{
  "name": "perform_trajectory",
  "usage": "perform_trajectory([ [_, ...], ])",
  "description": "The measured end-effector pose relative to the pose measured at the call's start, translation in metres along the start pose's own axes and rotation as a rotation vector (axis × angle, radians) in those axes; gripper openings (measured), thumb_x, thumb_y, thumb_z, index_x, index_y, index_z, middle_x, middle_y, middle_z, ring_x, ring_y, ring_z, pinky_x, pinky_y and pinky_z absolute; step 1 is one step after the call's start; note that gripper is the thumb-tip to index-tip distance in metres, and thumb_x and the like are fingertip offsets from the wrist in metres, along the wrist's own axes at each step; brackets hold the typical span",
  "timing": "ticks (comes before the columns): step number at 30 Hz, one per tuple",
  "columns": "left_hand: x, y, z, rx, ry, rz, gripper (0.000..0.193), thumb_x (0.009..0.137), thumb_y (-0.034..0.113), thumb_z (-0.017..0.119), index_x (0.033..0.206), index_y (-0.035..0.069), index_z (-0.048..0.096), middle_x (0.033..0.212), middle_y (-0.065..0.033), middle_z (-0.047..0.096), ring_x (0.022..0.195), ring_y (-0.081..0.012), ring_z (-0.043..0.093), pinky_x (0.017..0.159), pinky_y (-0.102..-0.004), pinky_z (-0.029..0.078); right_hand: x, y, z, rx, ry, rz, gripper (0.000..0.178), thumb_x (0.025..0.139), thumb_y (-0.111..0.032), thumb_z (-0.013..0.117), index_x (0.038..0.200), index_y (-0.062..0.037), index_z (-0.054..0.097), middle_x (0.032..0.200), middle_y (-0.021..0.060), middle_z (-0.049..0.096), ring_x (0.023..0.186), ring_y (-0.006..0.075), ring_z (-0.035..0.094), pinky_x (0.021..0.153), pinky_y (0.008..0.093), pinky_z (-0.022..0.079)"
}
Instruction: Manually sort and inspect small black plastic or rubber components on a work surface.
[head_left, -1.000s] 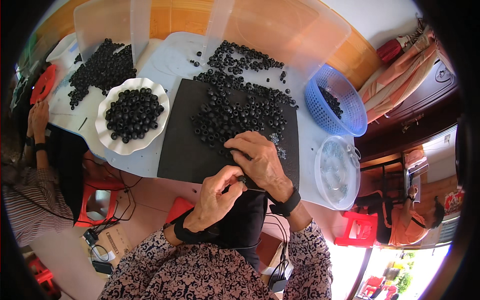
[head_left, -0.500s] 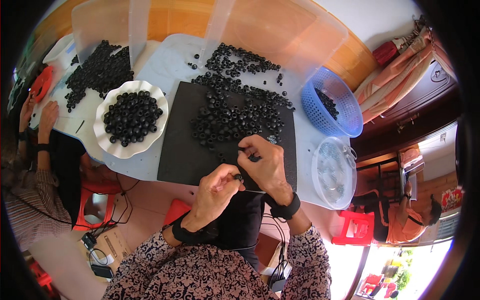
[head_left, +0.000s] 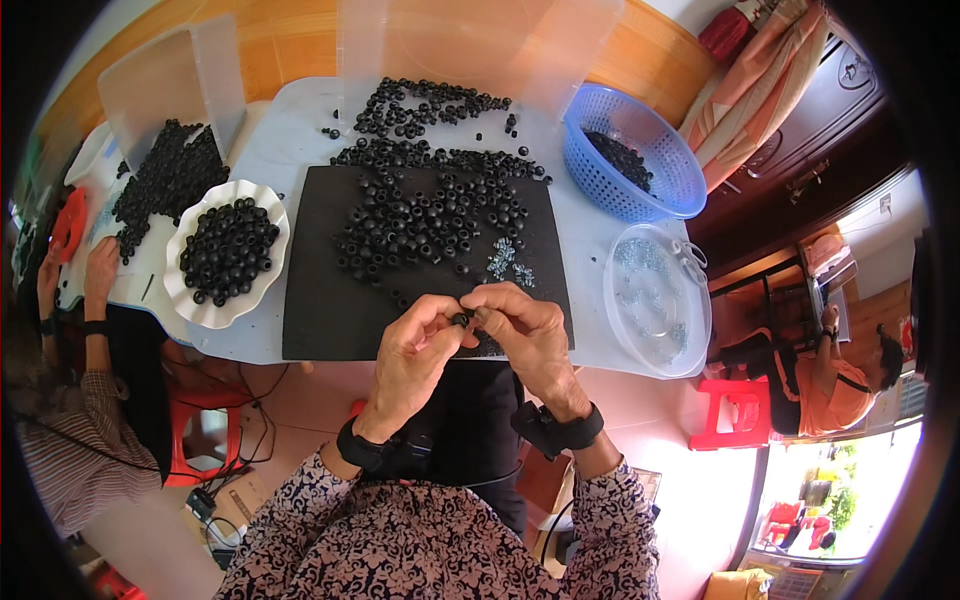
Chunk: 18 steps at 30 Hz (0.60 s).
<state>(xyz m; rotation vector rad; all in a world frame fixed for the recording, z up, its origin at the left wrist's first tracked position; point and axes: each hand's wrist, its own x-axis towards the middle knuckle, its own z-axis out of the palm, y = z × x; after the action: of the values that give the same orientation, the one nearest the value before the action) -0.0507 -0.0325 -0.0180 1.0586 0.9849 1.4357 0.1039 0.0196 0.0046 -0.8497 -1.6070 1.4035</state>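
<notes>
My left hand (head_left: 412,345) pinches a black bead (head_left: 460,320) between thumb and fingertips, just over the near edge of a dark mat (head_left: 325,320). Right against it, my right hand (head_left: 528,338) is closed, its thumb and forefinger meeting at the bead. What those fingers hold is too small and hidden to name. Beyond both hands, many loose black beads (head_left: 430,215) lie across the mat. A little cluster of pale blue, shiny bits (head_left: 502,258) sits on the mat past my right hand.
A white scalloped bowl (head_left: 178,292) of black beads stands left of the mat. On the right are a blue basket (head_left: 640,207) and a clear round tray (head_left: 640,352) with pale blue bits. Clear plastic panels (head_left: 470,50) rise behind. Another person's hand (head_left: 102,265) rests at far left.
My hands have come together, the right moving in to the bead in the left. The pale blue bits, partly hidden before, now show. The whole view has shifted slightly.
</notes>
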Motion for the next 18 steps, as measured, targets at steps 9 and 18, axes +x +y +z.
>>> perform_trajectory([
  [9, -0.004, 0.003, 0.005, 0.036, -0.026, -0.065, 0.014, 0.092, 0.000, 0.055, 0.106, -0.002, 0.058, 0.088, -0.0049, 0.066, 0.085, -0.0084, 0.065, 0.076, -0.0214, 0.051, -0.007, -0.003, -0.005, 0.151, 0.011, 0.058, 0.017, 0.092, 0.007, 0.056, 0.104, 0.0016, 0.066, 0.099, 0.0037, 0.062, 0.085, 0.0105, 0.064, 0.077, 0.0242, 0.053],
  [18, -0.003, -0.001, 0.000, -0.161, -0.067, -0.154, 0.015, 0.093, 0.000, 0.053, 0.106, -0.003, 0.060, 0.088, -0.0052, 0.067, 0.084, -0.0101, 0.066, 0.079, -0.0235, 0.053, -0.004, -0.012, -0.007, -0.038, -0.059, 0.046, 0.020, 0.083, 0.008, 0.058, 0.096, -0.0002, 0.071, 0.100, 0.0067, 0.064, 0.084, 0.0106, 0.065, 0.074, 0.0233, 0.054],
])
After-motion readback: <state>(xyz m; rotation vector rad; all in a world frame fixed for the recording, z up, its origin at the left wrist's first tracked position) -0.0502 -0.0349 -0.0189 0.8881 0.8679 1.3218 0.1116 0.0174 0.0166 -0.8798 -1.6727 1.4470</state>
